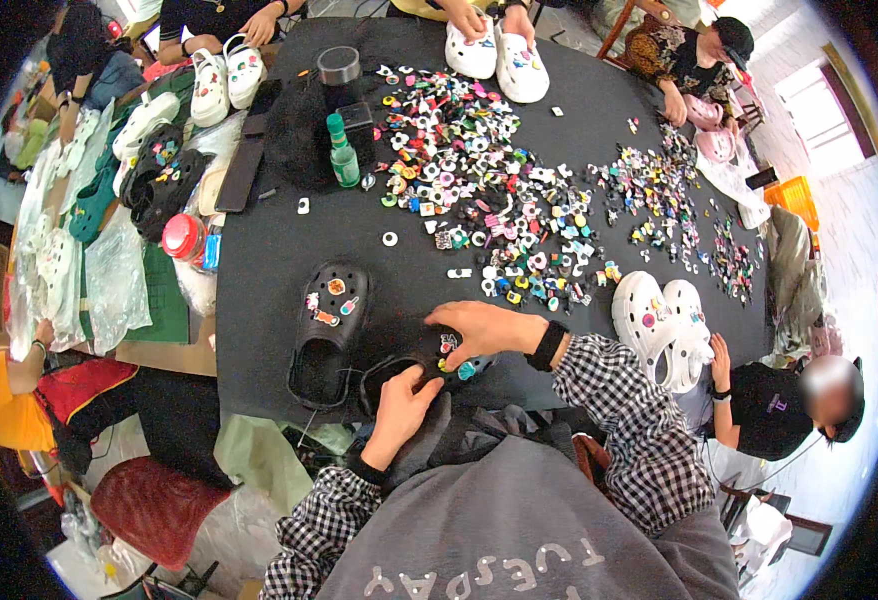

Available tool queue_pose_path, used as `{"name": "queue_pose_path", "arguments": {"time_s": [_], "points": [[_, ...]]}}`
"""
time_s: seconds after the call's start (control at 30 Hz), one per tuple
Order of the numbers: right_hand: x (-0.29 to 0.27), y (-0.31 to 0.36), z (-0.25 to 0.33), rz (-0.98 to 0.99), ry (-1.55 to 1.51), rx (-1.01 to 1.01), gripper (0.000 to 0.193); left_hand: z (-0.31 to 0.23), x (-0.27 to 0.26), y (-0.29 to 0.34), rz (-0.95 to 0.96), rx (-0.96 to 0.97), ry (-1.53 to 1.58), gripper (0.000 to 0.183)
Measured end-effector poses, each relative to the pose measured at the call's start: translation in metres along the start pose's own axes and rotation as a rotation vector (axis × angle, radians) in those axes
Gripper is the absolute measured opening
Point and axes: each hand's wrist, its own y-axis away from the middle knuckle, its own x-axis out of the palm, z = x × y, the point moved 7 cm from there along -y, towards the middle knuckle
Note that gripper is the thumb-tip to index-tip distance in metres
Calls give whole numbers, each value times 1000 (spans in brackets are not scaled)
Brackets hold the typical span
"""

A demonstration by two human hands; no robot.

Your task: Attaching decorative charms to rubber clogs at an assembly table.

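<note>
A black clog point(475, 373) with several colored shoe charms on its toe lies at the table's near edge, close to my body. My right hand point(487, 330) curves over its toe, thumb and fingers on the charms. At the clog's heel end, my left hand point(400, 408) is closed on the shoe, with some fingertips hidden. The matching black clog point(337, 315) sits upright to the left, carrying several charms and touched by neither hand.
Loose shoe charms point(499, 190) are heaped across the black table point(279, 230). White clogs point(649, 320) stand to the right. A green bottle point(342, 152), a dark tumbler point(339, 75) and a red-lidded jar point(181, 236) are at the left. Other people work around the table.
</note>
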Motion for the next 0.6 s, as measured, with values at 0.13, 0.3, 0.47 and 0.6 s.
{"name": "queue_pose_path", "arguments": {"time_s": [0.13, 0.3, 0.47, 0.6], "points": [[11, -5, -3, 185, -18, 94, 66, -2, -3, -2, -38, 16, 77, 26], [10, -11, 4, 148, 69, 38, 56, -6, -6, -3, -44, 23, 110, 25], [10, -11, 11, 178, 141, 62, 52, -3, -7, -6, -46, 10, 98, 24], [15, -9, 20, 61, 195, 71, 51, 1, -8, -6, -77, 0, 24, 22]]}}
